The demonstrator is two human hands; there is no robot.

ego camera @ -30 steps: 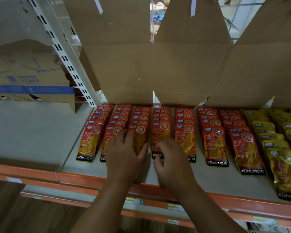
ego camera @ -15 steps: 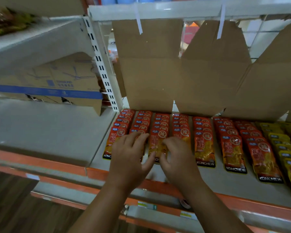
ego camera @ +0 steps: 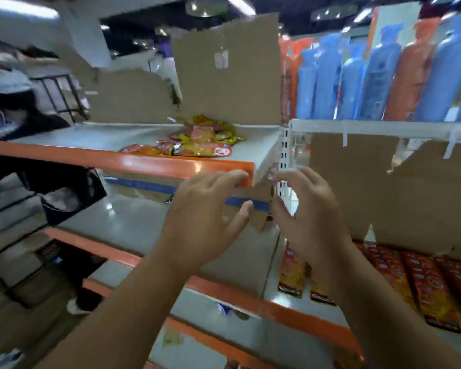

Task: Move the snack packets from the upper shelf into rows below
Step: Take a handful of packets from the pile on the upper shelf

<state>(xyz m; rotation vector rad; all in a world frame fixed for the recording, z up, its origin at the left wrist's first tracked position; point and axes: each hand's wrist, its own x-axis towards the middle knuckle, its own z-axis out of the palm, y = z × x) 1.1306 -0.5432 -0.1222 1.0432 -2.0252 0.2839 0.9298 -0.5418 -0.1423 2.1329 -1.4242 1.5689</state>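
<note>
**Both hands up and empty below the upper shelf**

The left hand (ego camera: 205,217) is raised in front of the orange front edge of the upper shelf (ego camera: 133,162), fingers spread and loosely curved, fingertips right at that edge near the shelf's right-hand corner, nothing in its grasp. The right hand (ego camera: 308,214) is up beside it, just apart, fingers splayed wide and also empty, sitting in front of the white perforated upright (ego camera: 284,155) that divides the two bays.

Up on the shelf, a loose heap of snack packets (ego camera: 197,141) lies toward the right end, red and yellow wrappers piled untidily, the front ones reaching close to the orange edge. Torn cardboard (ego camera: 224,73) stands behind the heap along the back of the shelf.

Down to the right, on the lower shelf (ego camera: 290,310), red packets sit in rows (ego camera: 410,283) running front to back, more cardboard (ego camera: 383,193) standing behind them. Above that bay, blue and orange bottles (ego camera: 378,73) line the top shelf.

Far left, blurred, there's another person (ego camera: 14,102) in dark clothing. The whole view is smeared with motion, so fine print on the wrappers cannot be read.
</note>
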